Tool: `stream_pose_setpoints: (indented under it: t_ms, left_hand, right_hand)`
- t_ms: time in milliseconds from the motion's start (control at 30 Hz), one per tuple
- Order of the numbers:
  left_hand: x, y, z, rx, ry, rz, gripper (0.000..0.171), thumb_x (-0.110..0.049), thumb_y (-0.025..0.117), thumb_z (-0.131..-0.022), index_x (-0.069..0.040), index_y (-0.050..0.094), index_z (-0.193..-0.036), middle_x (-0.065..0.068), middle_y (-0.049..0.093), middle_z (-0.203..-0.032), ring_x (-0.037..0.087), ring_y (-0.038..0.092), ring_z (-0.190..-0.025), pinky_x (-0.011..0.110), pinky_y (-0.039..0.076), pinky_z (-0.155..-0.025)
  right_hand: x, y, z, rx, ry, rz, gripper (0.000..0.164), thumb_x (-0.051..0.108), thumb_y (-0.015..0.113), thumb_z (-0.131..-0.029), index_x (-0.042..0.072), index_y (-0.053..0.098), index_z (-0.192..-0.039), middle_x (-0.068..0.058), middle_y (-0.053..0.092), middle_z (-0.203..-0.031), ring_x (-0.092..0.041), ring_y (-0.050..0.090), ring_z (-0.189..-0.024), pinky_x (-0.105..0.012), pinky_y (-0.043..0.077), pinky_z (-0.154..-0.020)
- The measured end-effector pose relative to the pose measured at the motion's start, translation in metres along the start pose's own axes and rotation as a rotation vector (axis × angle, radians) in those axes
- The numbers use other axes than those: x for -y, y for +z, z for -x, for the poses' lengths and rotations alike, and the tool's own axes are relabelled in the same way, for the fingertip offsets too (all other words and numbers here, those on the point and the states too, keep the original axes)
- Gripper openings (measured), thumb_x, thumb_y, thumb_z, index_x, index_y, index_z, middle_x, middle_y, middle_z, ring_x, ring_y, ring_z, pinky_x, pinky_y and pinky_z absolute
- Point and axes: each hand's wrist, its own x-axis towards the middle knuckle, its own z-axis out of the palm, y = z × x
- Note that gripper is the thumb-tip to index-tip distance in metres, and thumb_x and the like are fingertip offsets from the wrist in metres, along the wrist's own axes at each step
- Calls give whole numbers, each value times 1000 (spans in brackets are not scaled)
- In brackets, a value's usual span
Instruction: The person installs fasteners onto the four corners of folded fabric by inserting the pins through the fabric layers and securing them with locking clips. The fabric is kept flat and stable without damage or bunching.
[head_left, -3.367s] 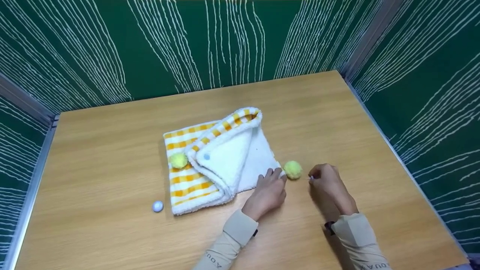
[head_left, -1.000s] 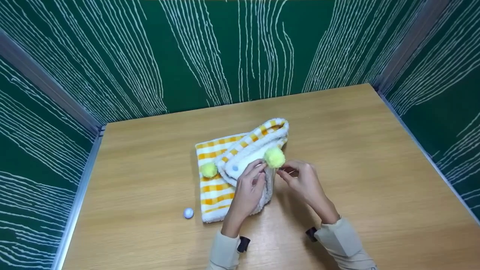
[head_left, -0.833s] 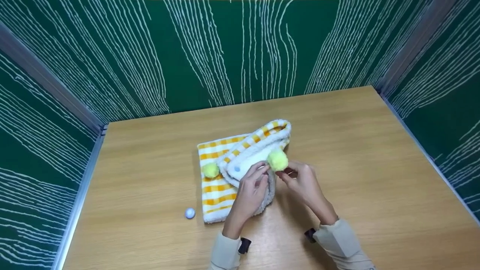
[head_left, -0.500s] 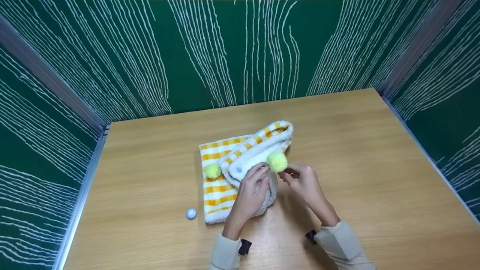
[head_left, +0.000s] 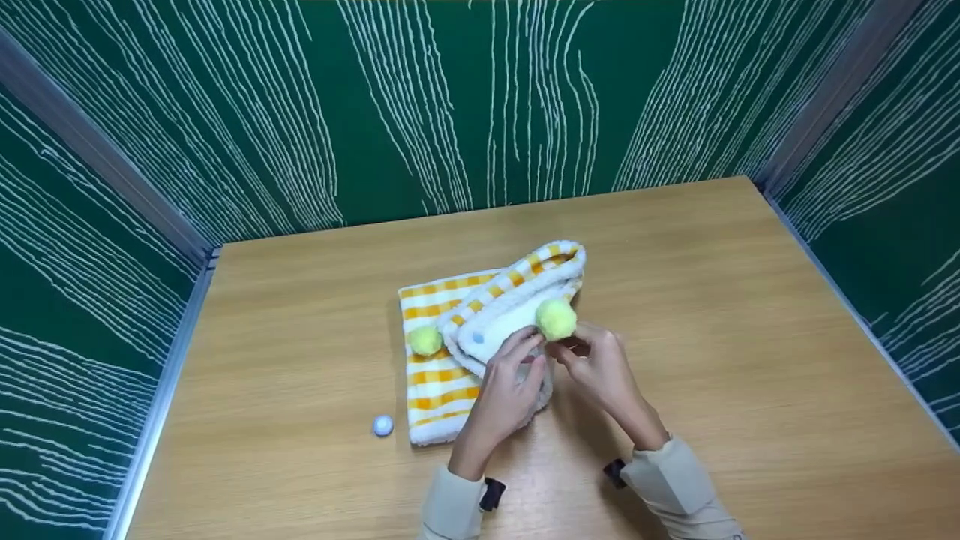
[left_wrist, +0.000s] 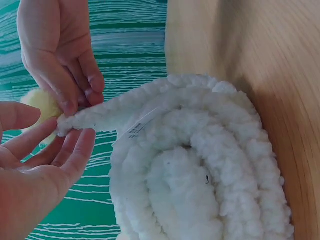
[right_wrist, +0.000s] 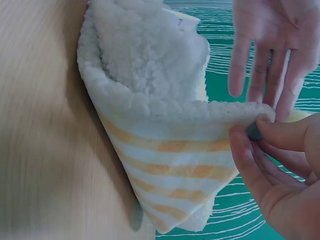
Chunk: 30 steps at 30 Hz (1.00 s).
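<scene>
A yellow-and-white checked cloth (head_left: pixel 442 401) with white fleece lining (left_wrist: pixel 175 135) lies folded on the table, one corner lifted. A yellow-green pom-pom (head_left: pixel 556 319) shows at the lifted corner. My right hand (head_left: pixel 604 371) pinches a small blue-grey button-like piece (right_wrist: pixel 254 131) between thumb and fingertip at that corner, in the right wrist view. From the other side, my left hand (head_left: pixel 506 394) touches the corner with extended fingers, its thumb standing apart. A second pom-pom (head_left: pixel 425 340) rests on the cloth's left part, near a small blue disc (head_left: pixel 478 337) on the fleece.
A small round bluish-white piece (head_left: pixel 382 426) lies on the wooden table (head_left: pixel 285 360), left of the cloth. Green walls (head_left: pixel 375 150) with wavy white lines enclose the table's back and sides.
Over three seconds, both hands brought the right corner and its pom-pom up off the table and over the cloth. In the last half second the right hand shifts slightly left.
</scene>
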Motion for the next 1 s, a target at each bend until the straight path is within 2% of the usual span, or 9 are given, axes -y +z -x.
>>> stream_pose_setpoints:
  t_ms: [133,233,367,467,567,700,767,833,1000]
  left_hand:
    - [6,4,3,16,-11,-15,32,-14,43,-92,-1,51,-120,11,43,-128,14,47,-109,21,43,-84]
    - [5,5,4,30,-17,-52,33,-20,42,-92,-4,53,-119,9,43,-129,13,44,-113,23,42,-87]
    - [1,5,4,42,-3,-108,30,-17,44,-92,-5,55,-117,4,45,-127,12,40,-116,26,38,-93]
    - [0,6,5,48,19,-135,28,-13,46,-90,-7,58,-114,-1,47,-124,11,41,-113,25,36,-94]
    - [-2,7,6,55,58,-191,24,-11,46,-89,-8,61,-108,-3,47,-124,10,42,-111,23,36,-93]
    - [-5,10,7,71,94,-267,23,-9,45,-89,-9,63,-103,-2,44,-129,12,40,-114,23,36,-94]
    - [-8,11,8,82,92,-281,23,-8,45,-89,-9,63,-104,-2,42,-131,12,39,-116,23,35,-95]
    - [-10,12,9,90,94,-293,25,-8,45,-89,-9,62,-106,-1,41,-131,12,38,-116,23,34,-95]
    - [-13,13,12,84,110,-301,25,-6,46,-87,-8,63,-106,0,43,-130,12,39,-116,23,34,-96]
  right_hand:
    - [2,1,2,-16,34,-16,16,1,68,-73,6,67,-88,-4,66,-77,-13,62,-69,-25,51,-60]
    - [14,-1,3,-29,54,-46,19,-3,67,-72,0,64,-92,-10,65,-77,-20,62,-68,-27,52,-58]
    - [31,-4,5,-30,66,-65,29,-8,64,-72,-5,58,-100,-16,64,-81,-26,62,-70,-28,52,-58]
    - [30,-4,6,-27,71,-66,32,-13,61,-72,-6,58,-103,-16,64,-84,-25,61,-72,-29,52,-60]
    - [17,-3,7,-38,70,-65,33,-16,61,-68,-4,62,-98,-13,64,-84,-21,60,-73,-29,51,-62]
    - [-3,-2,10,-78,55,-1,31,-15,65,-62,2,64,-88,-4,63,-78,-13,54,-69,-25,47,-63]
    - [-7,-2,11,-101,43,36,30,-14,65,-60,3,64,-84,-2,61,-74,-13,51,-66,-24,44,-61]
    - [-9,-3,13,-112,38,28,29,-14,65,-59,3,63,-83,-2,60,-72,-13,51,-65,-25,44,-61]
    - [-11,-5,14,-124,50,-12,32,-12,66,-60,2,65,-89,-4,64,-79,-15,57,-74,-28,46,-67]
